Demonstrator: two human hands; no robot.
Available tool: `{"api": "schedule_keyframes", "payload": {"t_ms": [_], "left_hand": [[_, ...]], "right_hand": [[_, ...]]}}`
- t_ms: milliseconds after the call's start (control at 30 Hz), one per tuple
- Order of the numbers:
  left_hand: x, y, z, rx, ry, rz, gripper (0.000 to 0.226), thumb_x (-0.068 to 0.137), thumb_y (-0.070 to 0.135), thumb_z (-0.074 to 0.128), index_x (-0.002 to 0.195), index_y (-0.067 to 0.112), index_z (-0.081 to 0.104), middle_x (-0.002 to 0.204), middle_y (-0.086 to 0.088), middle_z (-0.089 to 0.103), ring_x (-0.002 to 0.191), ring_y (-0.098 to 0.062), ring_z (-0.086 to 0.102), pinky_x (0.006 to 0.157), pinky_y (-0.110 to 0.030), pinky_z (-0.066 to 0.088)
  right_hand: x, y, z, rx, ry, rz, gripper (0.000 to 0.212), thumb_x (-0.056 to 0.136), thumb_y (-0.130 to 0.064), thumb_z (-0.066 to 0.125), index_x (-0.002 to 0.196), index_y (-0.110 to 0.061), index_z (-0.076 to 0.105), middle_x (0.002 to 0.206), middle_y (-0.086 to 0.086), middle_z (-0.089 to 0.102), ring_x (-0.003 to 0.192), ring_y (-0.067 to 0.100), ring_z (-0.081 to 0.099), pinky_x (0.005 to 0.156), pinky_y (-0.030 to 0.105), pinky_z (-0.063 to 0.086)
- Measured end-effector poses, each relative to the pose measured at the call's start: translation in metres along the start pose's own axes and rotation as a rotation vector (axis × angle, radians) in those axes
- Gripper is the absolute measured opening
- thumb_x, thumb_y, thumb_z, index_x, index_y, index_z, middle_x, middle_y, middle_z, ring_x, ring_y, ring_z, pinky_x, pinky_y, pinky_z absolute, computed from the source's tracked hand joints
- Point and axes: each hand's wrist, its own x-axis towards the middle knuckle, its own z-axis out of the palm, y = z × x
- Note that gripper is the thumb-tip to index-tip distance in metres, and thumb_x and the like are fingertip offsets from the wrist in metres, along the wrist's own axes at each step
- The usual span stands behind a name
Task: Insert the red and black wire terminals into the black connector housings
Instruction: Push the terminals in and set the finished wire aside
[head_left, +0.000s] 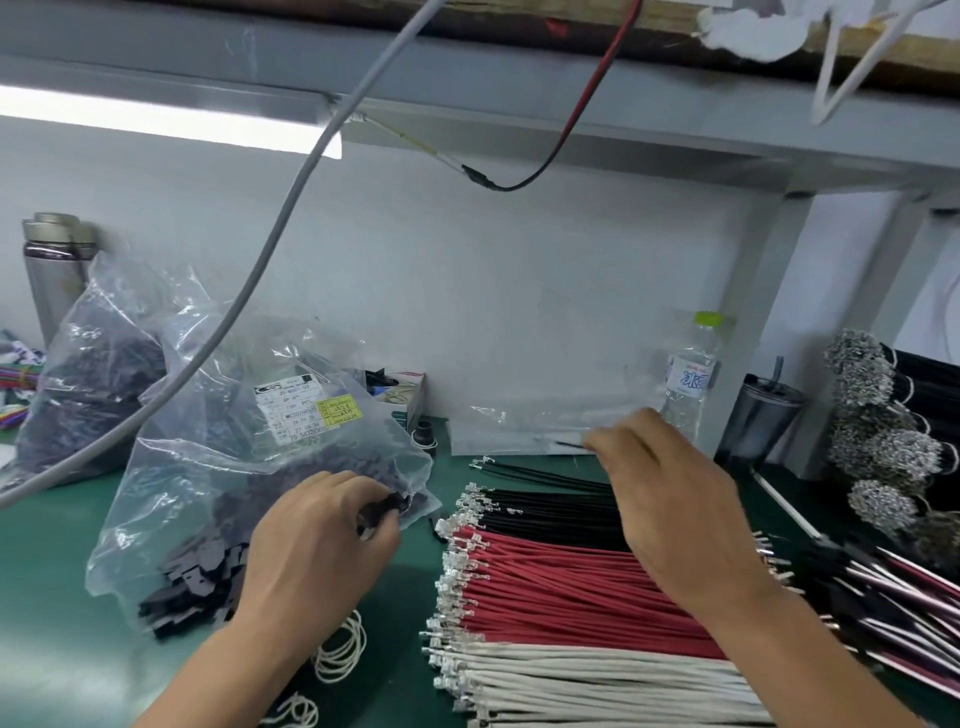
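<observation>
Meanwhile, at the green desk (62, 597), our left hand (322, 540) pinches a black housing (382, 508) at the mouth of a clear bag (249, 457) of housings. Our right hand (670, 483), raised beyond the wires, pinches a thin black wire (569, 444) between curled fingers. Below that hand lie black wires (550, 506), red wires (561, 587) and white wires (587, 680), terminals pointing toward the left hand.

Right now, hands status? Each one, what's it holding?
Left hand: fingers curled round a black connector housing at the mouth of the plastic bag.
Right hand: pinching a thin black wire above the wire rows.
</observation>
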Motion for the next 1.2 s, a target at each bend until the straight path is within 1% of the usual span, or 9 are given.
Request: {"api": "schedule_keyframes", "payload": {"t_ms": [100, 300, 433, 500, 600, 700, 900, 1067, 1200], "left_hand": [[-0.004, 0.004, -0.002, -0.246, 0.003, -0.044, 0.014, 0.084, 0.019, 0.081, 0.093, 0.030, 0.080, 0.079, 0.020, 0.069, 0.071, -0.003, 0.063, 0.062, -0.024, 0.050], [-0.019, 0.033, -0.009, -0.752, -0.161, -0.105, 0.009, 0.089, 0.042, 0.059, 0.097, 0.045, 0.063, 0.088, 0.009, 0.077, 0.074, -0.015, 0.072, 0.069, -0.035, 0.058], [-0.030, 0.055, -0.014, -0.738, -0.260, -0.033, 0.022, 0.082, 0.037, 0.068, 0.100, 0.044, 0.077, 0.085, 0.008, 0.074, 0.070, -0.017, 0.068, 0.063, -0.027, 0.056], [-0.031, 0.060, -0.012, -0.781, -0.296, -0.053, 0.019, 0.081, 0.035, 0.070, 0.096, 0.039, 0.082, 0.083, -0.002, 0.069, 0.069, -0.022, 0.066, 0.063, -0.035, 0.057], [-0.034, 0.062, -0.004, -0.870, -0.333, -0.104, 0.029, 0.080, 0.004, 0.076, 0.095, 0.027, 0.085, 0.087, -0.014, 0.071, 0.069, -0.029, 0.068, 0.065, -0.043, 0.060], [-0.034, 0.065, -0.001, -0.925, -0.342, -0.200, 0.040, 0.066, -0.021, 0.079, 0.086, 0.012, 0.086, 0.085, -0.020, 0.076, 0.071, -0.036, 0.071, 0.063, -0.037, 0.062], [-0.032, 0.069, 0.001, -0.917, -0.260, -0.161, 0.032, 0.058, -0.022, 0.081, 0.077, 0.004, 0.083, 0.079, -0.016, 0.078, 0.067, -0.030, 0.074, 0.061, -0.022, 0.061], [-0.034, 0.069, 0.004, -0.927, -0.275, -0.228, 0.026, 0.053, -0.004, 0.086, 0.072, 0.015, 0.084, 0.078, -0.013, 0.079, 0.072, -0.033, 0.076, 0.069, -0.036, 0.065], [-0.032, 0.068, 0.003, -0.881, -0.250, -0.100, 0.034, 0.057, -0.011, 0.087, 0.071, 0.019, 0.083, 0.082, -0.009, 0.080, 0.075, -0.028, 0.077, 0.068, -0.038, 0.064]], "right_hand": [[-0.036, -0.016, -0.011, 0.065, 0.117, -0.010, 0.019, 0.092, -0.013, 0.062, 0.110, -0.018, 0.065, 0.092, -0.004, 0.052, 0.067, 0.009, 0.044, 0.049, 0.021, 0.038], [-0.051, -0.035, -0.010, 0.194, 0.061, 0.008, 0.017, 0.096, -0.028, 0.058, 0.095, -0.021, 0.074, 0.083, -0.008, 0.056, 0.067, 0.008, 0.053, 0.044, 0.027, 0.046], [-0.055, -0.037, -0.005, 0.251, -0.014, 0.047, 0.018, 0.098, -0.034, 0.055, 0.091, -0.026, 0.070, 0.084, -0.013, 0.053, 0.067, 0.002, 0.050, 0.049, 0.021, 0.046], [-0.058, -0.033, -0.006, 0.274, -0.026, 0.085, 0.017, 0.097, -0.035, 0.056, 0.090, -0.028, 0.070, 0.084, -0.014, 0.053, 0.068, 0.002, 0.050, 0.050, 0.021, 0.046], [-0.060, -0.030, -0.007, 0.338, -0.033, 0.132, 0.015, 0.096, -0.034, 0.057, 0.089, -0.029, 0.070, 0.085, -0.016, 0.053, 0.068, 0.001, 0.050, 0.052, 0.020, 0.047], [-0.058, -0.030, -0.008, 0.377, -0.048, 0.151, 0.017, 0.097, -0.035, 0.057, 0.091, -0.029, 0.071, 0.085, -0.017, 0.054, 0.068, -0.003, 0.046, 0.056, 0.011, 0.041], [-0.059, -0.032, -0.013, 0.447, -0.077, 0.194, 0.023, 0.099, -0.040, 0.052, 0.095, -0.029, 0.073, 0.085, -0.019, 0.056, 0.070, -0.008, 0.044, 0.061, 0.007, 0.038], [-0.060, -0.036, -0.014, 0.466, -0.142, 0.183, 0.024, 0.099, -0.043, 0.051, 0.093, -0.032, 0.071, 0.085, -0.019, 0.054, 0.071, -0.004, 0.050, 0.059, 0.015, 0.047], [-0.059, -0.034, -0.015, 0.453, -0.171, 0.203, 0.026, 0.099, -0.045, 0.049, 0.090, -0.034, 0.071, 0.084, -0.020, 0.054, 0.068, -0.004, 0.049, 0.059, 0.011, 0.042]]}}
